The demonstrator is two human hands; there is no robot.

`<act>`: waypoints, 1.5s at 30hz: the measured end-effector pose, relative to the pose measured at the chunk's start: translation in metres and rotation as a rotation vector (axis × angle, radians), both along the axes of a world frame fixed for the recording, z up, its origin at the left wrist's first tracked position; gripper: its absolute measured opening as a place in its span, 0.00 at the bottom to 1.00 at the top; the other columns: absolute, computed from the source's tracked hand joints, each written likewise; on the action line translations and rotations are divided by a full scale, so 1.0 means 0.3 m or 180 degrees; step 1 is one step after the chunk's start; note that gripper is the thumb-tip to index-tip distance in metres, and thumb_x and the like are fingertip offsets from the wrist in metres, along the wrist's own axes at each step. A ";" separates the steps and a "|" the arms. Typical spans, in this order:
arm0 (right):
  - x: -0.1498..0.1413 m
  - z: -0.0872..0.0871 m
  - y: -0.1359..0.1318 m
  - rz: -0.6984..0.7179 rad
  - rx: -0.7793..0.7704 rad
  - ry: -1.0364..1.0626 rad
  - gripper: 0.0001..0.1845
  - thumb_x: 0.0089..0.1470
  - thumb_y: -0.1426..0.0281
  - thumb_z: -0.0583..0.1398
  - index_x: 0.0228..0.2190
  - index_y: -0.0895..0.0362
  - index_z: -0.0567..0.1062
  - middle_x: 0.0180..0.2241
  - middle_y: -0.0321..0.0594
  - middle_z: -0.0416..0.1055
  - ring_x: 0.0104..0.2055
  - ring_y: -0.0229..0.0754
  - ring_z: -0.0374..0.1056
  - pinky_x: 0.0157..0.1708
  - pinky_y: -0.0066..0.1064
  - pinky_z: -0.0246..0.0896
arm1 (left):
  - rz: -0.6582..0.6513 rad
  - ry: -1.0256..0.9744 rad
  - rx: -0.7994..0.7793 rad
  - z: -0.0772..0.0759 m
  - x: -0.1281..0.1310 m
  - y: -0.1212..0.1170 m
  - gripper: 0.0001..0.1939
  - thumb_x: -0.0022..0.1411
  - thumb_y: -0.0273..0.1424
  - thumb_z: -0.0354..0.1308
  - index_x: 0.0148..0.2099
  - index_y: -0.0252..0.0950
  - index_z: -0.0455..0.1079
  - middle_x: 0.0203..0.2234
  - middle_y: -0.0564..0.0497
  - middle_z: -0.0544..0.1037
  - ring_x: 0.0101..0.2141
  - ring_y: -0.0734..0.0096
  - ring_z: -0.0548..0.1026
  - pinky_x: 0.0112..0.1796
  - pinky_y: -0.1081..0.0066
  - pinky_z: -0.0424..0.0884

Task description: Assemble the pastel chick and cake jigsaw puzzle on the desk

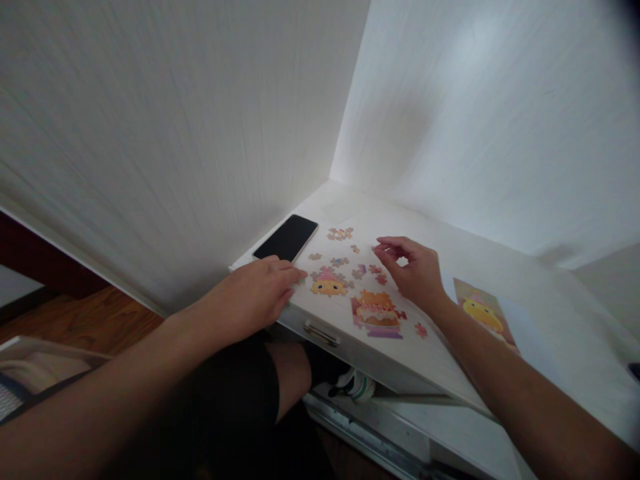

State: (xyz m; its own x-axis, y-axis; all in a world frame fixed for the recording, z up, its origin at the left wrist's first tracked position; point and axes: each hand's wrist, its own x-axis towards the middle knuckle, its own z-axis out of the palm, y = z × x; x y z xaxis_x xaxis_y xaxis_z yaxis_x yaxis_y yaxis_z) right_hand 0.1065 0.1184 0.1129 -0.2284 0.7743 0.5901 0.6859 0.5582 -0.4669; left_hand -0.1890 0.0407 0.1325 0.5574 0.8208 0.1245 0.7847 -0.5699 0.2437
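Observation:
My left hand (260, 293) lies on the front edge of the white desk (450, 253), its fingers curled down and together, the fingertips beside a joined puzzle cluster with a yellow face (327, 283). My right hand (415, 267) hovers over loose puzzle pieces (370, 270), thumb and forefinger pinched; whether a piece is between them is too small to tell. A larger joined section (377, 313) in orange and pink lies just in front of that hand. More loose pieces (340, 233) sit farther back.
A black phone (286, 238) lies face up at the desk's left corner. A picture card with a yellow figure (483, 312) lies right of my forearm. White walls close in behind and left. A drawer handle (320, 332) sits under the front edge.

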 end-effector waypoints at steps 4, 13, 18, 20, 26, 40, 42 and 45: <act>0.000 -0.001 0.001 0.0015 0.0034 0.0051 0.12 0.54 0.65 0.60 0.39 0.56 0.77 0.29 0.39 0.76 0.28 0.38 0.70 0.31 0.32 0.65 | 0.0057 -0.0095 -0.0046 -0.010 -0.006 0.010 0.16 0.66 0.29 0.44 0.54 0.38 0.64 0.45 0.48 0.70 0.45 0.64 0.67 0.48 0.60 0.65; 0.021 0.005 0.025 -0.0035 0.0035 0.0113 0.11 0.55 0.68 0.58 0.40 0.56 0.76 0.33 0.40 0.76 0.30 0.36 0.69 0.34 0.30 0.66 | 0.0094 -0.0160 0.0045 -0.046 -0.014 0.046 0.16 0.67 0.38 0.45 0.52 0.39 0.66 0.43 0.47 0.71 0.43 0.62 0.69 0.45 0.58 0.67; 0.057 -0.004 0.061 -0.0169 -0.0086 0.0168 0.12 0.55 0.67 0.59 0.41 0.57 0.77 0.32 0.40 0.77 0.31 0.37 0.71 0.36 0.31 0.66 | 0.0134 0.0022 0.0054 -0.041 -0.006 0.043 0.16 0.68 0.39 0.42 0.48 0.41 0.68 0.40 0.47 0.69 0.39 0.62 0.69 0.41 0.58 0.68; 0.071 -0.009 0.073 -0.0030 -0.0273 0.0076 0.13 0.54 0.67 0.60 0.41 0.57 0.77 0.34 0.41 0.78 0.33 0.38 0.72 0.36 0.31 0.66 | 0.0138 0.0093 0.0039 -0.039 -0.005 0.042 0.17 0.68 0.40 0.42 0.46 0.41 0.69 0.39 0.47 0.68 0.38 0.63 0.69 0.40 0.59 0.68; 0.108 -0.013 0.098 0.0283 -0.0961 -0.0307 0.13 0.54 0.67 0.60 0.42 0.55 0.78 0.37 0.42 0.78 0.33 0.37 0.71 0.34 0.32 0.65 | 0.0113 0.0086 0.0075 -0.043 0.001 0.046 0.17 0.68 0.39 0.41 0.44 0.40 0.70 0.38 0.46 0.67 0.37 0.64 0.69 0.38 0.60 0.68; 0.156 0.005 0.110 0.1001 -0.2123 -0.0075 0.17 0.43 0.66 0.67 0.38 0.58 0.78 0.31 0.41 0.77 0.31 0.39 0.70 0.32 0.32 0.64 | 0.0243 -0.0007 0.0250 -0.066 0.003 0.037 0.14 0.68 0.36 0.43 0.48 0.41 0.67 0.42 0.49 0.69 0.41 0.64 0.69 0.42 0.61 0.68; 0.156 0.003 0.110 0.1017 -0.2181 0.0046 0.16 0.44 0.67 0.67 0.38 0.58 0.77 0.31 0.40 0.77 0.31 0.39 0.70 0.34 0.33 0.65 | 0.0256 0.0003 0.0292 -0.068 0.005 0.036 0.13 0.67 0.36 0.44 0.48 0.42 0.67 0.42 0.50 0.69 0.41 0.64 0.68 0.41 0.61 0.68; 0.158 0.001 0.108 0.1017 -0.2296 0.0260 0.15 0.44 0.68 0.66 0.38 0.57 0.76 0.30 0.39 0.76 0.32 0.39 0.71 0.34 0.33 0.66 | 0.0203 0.0019 0.0357 -0.066 0.012 0.034 0.13 0.67 0.36 0.43 0.47 0.42 0.67 0.42 0.51 0.68 0.41 0.65 0.68 0.42 0.61 0.68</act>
